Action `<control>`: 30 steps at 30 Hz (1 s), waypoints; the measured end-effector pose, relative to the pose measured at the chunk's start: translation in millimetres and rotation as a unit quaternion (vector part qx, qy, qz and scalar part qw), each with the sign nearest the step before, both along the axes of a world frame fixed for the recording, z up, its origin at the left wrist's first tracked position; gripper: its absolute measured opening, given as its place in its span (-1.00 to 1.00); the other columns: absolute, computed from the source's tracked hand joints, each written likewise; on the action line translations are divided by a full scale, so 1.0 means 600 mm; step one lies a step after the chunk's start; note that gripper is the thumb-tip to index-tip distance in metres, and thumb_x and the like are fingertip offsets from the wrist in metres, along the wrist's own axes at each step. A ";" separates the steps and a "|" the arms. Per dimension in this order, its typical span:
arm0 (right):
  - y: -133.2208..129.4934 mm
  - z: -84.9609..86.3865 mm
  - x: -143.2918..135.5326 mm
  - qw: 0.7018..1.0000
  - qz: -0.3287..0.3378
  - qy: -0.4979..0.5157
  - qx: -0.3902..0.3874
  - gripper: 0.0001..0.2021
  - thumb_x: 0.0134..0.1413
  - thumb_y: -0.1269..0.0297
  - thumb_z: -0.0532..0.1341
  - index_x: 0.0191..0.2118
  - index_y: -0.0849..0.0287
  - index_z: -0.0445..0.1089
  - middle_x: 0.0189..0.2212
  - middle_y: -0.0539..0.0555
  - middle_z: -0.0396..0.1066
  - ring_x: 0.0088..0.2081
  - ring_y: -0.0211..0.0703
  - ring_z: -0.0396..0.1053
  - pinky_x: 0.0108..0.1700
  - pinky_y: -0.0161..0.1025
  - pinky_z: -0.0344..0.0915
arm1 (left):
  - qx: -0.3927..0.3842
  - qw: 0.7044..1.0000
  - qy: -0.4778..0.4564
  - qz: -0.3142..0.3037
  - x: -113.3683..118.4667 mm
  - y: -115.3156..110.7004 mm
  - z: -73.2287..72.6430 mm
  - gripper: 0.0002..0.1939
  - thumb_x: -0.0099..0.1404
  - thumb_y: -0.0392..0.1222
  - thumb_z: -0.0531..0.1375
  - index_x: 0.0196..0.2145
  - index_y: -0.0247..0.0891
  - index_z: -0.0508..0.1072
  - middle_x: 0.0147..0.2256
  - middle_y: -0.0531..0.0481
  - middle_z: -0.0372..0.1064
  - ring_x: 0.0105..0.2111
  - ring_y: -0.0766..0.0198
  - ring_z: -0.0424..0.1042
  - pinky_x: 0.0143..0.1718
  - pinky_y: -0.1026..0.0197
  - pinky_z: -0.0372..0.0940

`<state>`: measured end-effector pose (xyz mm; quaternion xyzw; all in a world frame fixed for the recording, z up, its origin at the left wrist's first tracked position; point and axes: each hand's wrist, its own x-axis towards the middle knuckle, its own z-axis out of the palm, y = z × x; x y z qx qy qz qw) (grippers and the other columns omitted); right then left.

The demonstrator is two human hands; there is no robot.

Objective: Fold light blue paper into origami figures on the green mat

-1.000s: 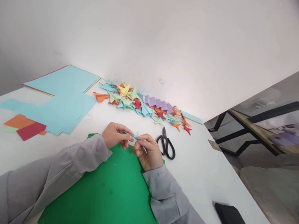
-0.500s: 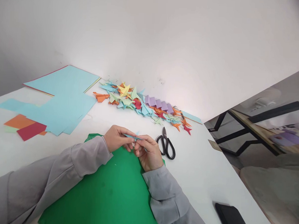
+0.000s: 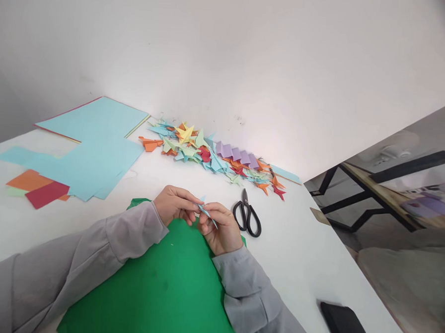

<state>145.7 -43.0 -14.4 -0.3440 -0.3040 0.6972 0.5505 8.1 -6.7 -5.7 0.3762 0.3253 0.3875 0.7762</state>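
Observation:
A small folded piece of light blue paper (image 3: 207,214) is pinched between my two hands, above the far end of a green sheet (image 3: 156,282). My left hand (image 3: 176,204) has its fingertips on the paper's upper left end. My right hand (image 3: 221,227) grips it from the right, thumb and fingers closed on it. Fingers cover part of the folds, so the full shape is hidden. Just right of my right hand lie black-handled scissors (image 3: 247,215), blades pointing away from me.
Folded paper figures in several colours (image 3: 208,153) are heaped along the wall. Light blue sheets (image 3: 84,164) and a larger paper stack (image 3: 94,117) lie on the left, near orange and red pieces (image 3: 46,194). A black flat object (image 3: 346,327) rests at the lower right.
The light blue folded paper has turned between my fingers: it lay nearly level and now slants down to the right. Both hands stay almost in place.

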 end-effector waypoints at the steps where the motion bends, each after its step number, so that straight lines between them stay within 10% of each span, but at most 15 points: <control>1: 0.000 0.000 0.001 1.000 0.002 0.000 0.001 -0.94 -0.35 0.47 0.27 -0.58 0.22 0.46 -0.75 0.02 0.41 -0.77 -0.33 0.28 -0.73 -0.47 0.23 | 0.003 1.000 -0.001 -0.003 0.000 0.000 -0.001 -0.85 -0.25 -0.41 0.32 -0.58 -0.44 0.52 -0.72 -0.07 0.37 -0.73 0.31 0.33 -0.73 0.30 0.24; 30: 0.007 -0.007 0.015 0.999 -0.026 0.026 -0.015 -0.93 -0.32 0.49 0.22 -0.57 0.22 0.43 -0.75 0.01 0.40 -0.76 -0.37 0.26 -0.68 -0.46 0.23 | 0.049 0.999 0.012 -0.014 -0.007 0.002 0.007 -0.82 -0.12 -0.39 0.20 -0.46 -0.46 0.50 -0.65 -0.05 0.41 -0.71 0.25 0.37 -0.70 0.22 0.28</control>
